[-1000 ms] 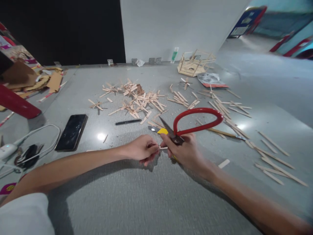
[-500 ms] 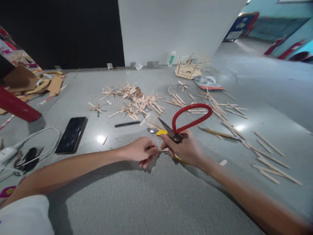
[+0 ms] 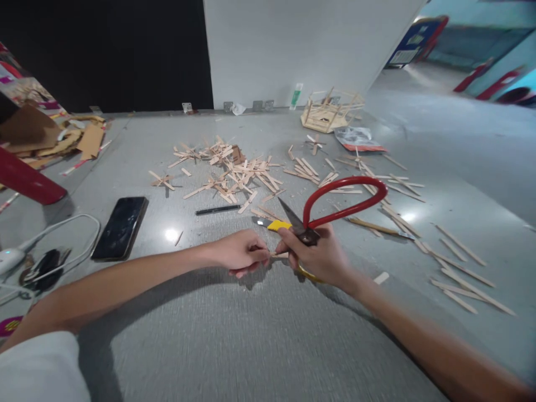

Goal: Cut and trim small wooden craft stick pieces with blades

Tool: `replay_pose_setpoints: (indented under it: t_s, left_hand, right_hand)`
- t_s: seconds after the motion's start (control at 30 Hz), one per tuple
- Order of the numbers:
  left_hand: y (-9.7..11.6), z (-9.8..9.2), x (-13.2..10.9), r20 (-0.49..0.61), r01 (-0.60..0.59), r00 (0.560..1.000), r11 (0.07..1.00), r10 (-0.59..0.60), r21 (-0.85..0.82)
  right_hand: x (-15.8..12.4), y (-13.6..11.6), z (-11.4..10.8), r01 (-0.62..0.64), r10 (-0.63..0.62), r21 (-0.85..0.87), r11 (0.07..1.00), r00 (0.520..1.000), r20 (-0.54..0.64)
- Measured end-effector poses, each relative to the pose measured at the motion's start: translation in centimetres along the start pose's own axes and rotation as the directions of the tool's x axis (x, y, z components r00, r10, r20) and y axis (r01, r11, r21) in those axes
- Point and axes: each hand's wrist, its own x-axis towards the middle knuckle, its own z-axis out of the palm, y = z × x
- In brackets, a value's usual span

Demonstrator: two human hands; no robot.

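My right hand (image 3: 316, 254) is closed around a pair of scissors (image 3: 310, 237) with dark blades and a large red loop handle sticking up to the right. My left hand (image 3: 247, 251) is closed, its thumb and fingers pinching the left end of a small wooden stick (image 3: 280, 255). The stick's other end reaches the fingers of my right hand. Just beyond, a yellow box cutter (image 3: 278, 224) has its blade pointing left, partly hidden by my right hand. Below that hand shows a curved yellow piece (image 3: 309, 274), its kind unclear.
Loose wooden sticks (image 3: 251, 173) are heaped behind my hands, with more sticks (image 3: 460, 285) at right. A black pen (image 3: 218, 210), a phone (image 3: 120, 228) and a white cable (image 3: 90, 222) lie leftward. A stick-built frame (image 3: 330, 114) stands at the back beside a plastic packet (image 3: 359, 139).
The scissors' red loop has swung to the right and the blades have shifted slightly right. My left fingers have curled in a little; the small stick stays between the hands.
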Motion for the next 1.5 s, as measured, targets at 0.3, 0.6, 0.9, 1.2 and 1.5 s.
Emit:
replay_pose_setpoints:
  t_s: [0.3,0.6,0.9,1.2,1.5]
  left_hand:
    - [0.2,-0.3,0.0,0.036,0.022,0.999,0.999,-0.020,-0.049]
    - [-0.1,0.0,0.1,-0.006,-0.050,0.999,0.998,0.050,0.039]
    - [-0.1,0.1,0.3,-0.030,-0.033,0.999,0.998,0.034,0.045]
    - [-0.8,0.5,0.0,-0.056,-0.083,0.995,0.994,0.087,0.075]
    - [-1.2,0.4,-0.1,-0.060,-0.054,0.997,0.995,0.049,-0.083]
  right_hand:
    - [-0.4,-0.1,0.4,0.017,-0.017,0.010,1.000,1.000,0.025]
    - [-0.2,0.0,0.5,0.030,-0.030,-0.012,0.999,1.000,0.002]
    - [0.0,-0.4,0.5,-0.011,0.014,-0.086,0.996,0.999,0.038]
    - [0.1,-0.8,-0.5,0.027,-0.023,-0.258,0.966,1.000,0.020]
    - [-1.0,-0.6,-0.2,0.041,-0.017,-0.230,0.972,0.994,0.109]
